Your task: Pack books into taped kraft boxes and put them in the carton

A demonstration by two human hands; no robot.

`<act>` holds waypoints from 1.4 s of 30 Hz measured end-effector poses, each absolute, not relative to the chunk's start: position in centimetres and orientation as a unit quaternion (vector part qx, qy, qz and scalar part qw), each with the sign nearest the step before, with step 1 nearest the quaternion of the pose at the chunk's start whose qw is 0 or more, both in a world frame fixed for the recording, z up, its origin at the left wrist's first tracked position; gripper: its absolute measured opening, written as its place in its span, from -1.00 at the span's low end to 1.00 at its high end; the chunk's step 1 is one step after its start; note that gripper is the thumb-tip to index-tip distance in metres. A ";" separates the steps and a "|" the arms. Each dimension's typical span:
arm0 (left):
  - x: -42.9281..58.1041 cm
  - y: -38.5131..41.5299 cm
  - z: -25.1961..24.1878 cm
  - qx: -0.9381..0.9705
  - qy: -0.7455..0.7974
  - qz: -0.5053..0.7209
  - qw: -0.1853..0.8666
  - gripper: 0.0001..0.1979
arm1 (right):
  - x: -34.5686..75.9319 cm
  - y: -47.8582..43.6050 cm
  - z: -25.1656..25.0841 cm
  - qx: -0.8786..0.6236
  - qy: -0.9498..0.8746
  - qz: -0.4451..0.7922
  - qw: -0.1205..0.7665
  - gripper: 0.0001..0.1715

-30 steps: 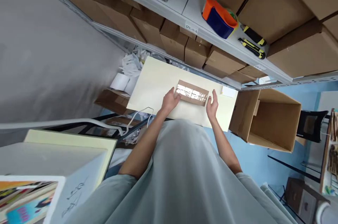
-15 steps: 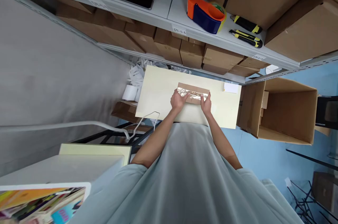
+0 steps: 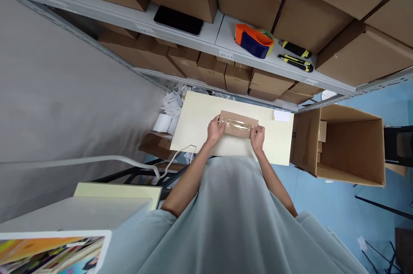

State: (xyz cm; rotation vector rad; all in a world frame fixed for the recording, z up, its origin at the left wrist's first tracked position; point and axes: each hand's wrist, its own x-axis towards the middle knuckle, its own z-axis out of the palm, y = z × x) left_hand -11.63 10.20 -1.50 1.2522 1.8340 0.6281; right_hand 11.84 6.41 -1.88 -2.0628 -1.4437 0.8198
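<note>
Shelf unit (image 3: 209, 35) w/ cardboard cartons (image 3: 309, 20) spans top of view. Pale bench (image 3: 274, 147) below it. Lg. open carton (image 3: 306, 140) just beyond bench's R end. Sm. cardboard box (image 3: 238, 131), shiny tape (image 3: 237, 124) lengthwise on top, approx. mid-bench betw. hands; resting or slightly raised, can't tell. L hand (image 3: 215, 130): grip part-curled, holds box's L end, thumb on top. R hand (image 3: 257, 137): grip likewise curled on R end. Orange/blue tape dispenser (image 3: 253, 41) on shelf; blk phone (image 3: 178, 20) to its L. Two blk/yel utility knives (image 3: 296, 63) R of dispenser.
</note>
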 end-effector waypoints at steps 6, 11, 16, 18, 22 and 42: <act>-13.4 9.7 -1.4 0.505 0.711 0.342 0.348 -0.37 | 12.1 5.2 -1.0 -0.706 -0.599 0.280 0.255 -0.45; -14.3 9.0 -3.5 0.493 0.740 0.245 0.387 -0.28 | 11.0 4.5 -3.2 -0.703 -0.609 0.329 0.161 -0.51; -14.9 7.9 -5.0 0.468 0.754 0.225 0.402 -0.26 | 9.7 3.3 -4.0 -0.675 -0.626 0.374 0.111 -0.49; -15.5 8.1 -4.8 0.468 0.761 0.236 0.384 -0.26 | 9.6 4.1 -3.1 -0.668 -0.631 0.382 0.095 -0.53; -16.7 10.7 -2.7 0.470 0.757 0.302 0.338 -0.25 | 10.6 10.6 1.8 -0.682 -0.658 0.255 0.191 -0.54; -8.8 18.0 14.2 0.537 0.559 0.567 0.278 -0.51 | 4.1 37.3 22.9 -0.689 -0.723 0.039 0.024 -0.52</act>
